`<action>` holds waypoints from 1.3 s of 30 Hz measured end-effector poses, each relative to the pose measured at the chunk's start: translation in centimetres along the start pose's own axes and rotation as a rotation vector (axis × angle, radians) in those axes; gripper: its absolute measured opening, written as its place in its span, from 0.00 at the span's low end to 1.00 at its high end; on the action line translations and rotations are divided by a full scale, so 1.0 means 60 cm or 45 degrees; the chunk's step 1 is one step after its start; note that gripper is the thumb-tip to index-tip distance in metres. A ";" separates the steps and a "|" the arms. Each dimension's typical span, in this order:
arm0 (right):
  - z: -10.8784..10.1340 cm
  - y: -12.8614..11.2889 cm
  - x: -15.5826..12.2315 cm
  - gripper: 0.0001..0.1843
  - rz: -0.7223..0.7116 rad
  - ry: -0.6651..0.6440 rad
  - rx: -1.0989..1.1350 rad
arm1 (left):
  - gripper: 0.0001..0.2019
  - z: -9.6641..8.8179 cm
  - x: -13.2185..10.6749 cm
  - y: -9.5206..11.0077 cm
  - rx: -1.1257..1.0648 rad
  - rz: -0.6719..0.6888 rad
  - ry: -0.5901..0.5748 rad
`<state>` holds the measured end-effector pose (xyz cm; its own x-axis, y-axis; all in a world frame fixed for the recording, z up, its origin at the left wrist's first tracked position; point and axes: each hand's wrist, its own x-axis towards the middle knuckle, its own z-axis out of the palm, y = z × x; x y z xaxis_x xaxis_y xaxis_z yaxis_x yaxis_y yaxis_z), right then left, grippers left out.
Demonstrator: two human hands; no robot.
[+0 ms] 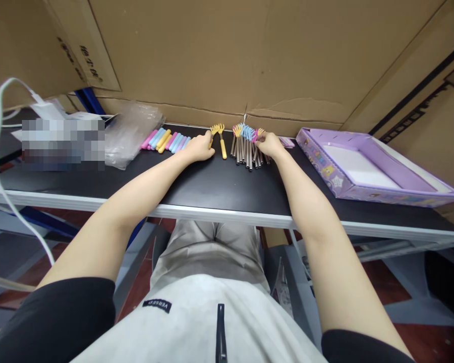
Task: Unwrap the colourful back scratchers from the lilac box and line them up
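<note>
On the black table (212,186) my left hand (200,148) rests with fingers curled, its fingertips touching a yellow scratcher (220,138) with a claw head and yellow handle. My right hand (269,144) is closed in a pinch on the pile of metal-shafted scratchers (245,146) with yellow, blue and pink claw heads. To the left of my left hand lies a row of pink, blue and yellow handle grips (165,140).
A purple box lid (363,169) lies at the right. A crumpled clear plastic bag (130,132) sits at the left, with a white cable (0,151) and a blurred patch beyond it. Cardboard walls (227,55) stand behind the table.
</note>
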<state>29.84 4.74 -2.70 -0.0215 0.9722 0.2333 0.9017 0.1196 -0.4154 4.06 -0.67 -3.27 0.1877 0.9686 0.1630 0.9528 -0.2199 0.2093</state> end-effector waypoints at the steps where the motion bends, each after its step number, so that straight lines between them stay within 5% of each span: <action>1: 0.000 0.000 0.000 0.12 -0.005 0.006 0.016 | 0.24 0.001 0.001 -0.001 -0.004 0.005 0.018; 12: 0.001 -0.010 -0.004 0.13 -0.065 0.071 0.090 | 0.24 -0.004 0.003 -0.002 -0.064 0.069 0.244; 16: 0.003 -0.045 -0.013 0.05 -0.052 0.179 0.583 | 0.21 -0.009 -0.006 0.007 -0.084 0.213 0.305; 23: -0.005 -0.129 -0.056 0.27 0.027 -0.073 1.310 | 0.18 -0.003 -0.017 0.026 -0.186 0.523 0.367; 39: -0.015 -0.155 -0.062 0.22 0.067 -0.173 1.446 | 0.11 -0.031 -0.004 0.036 -0.212 0.472 0.301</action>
<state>21.91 -0.18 1.11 -0.1042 0.9868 0.1238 -0.0062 0.1239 -0.9923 5.63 -1.60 -1.10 0.4302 0.7725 0.4671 0.7770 -0.5802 0.2440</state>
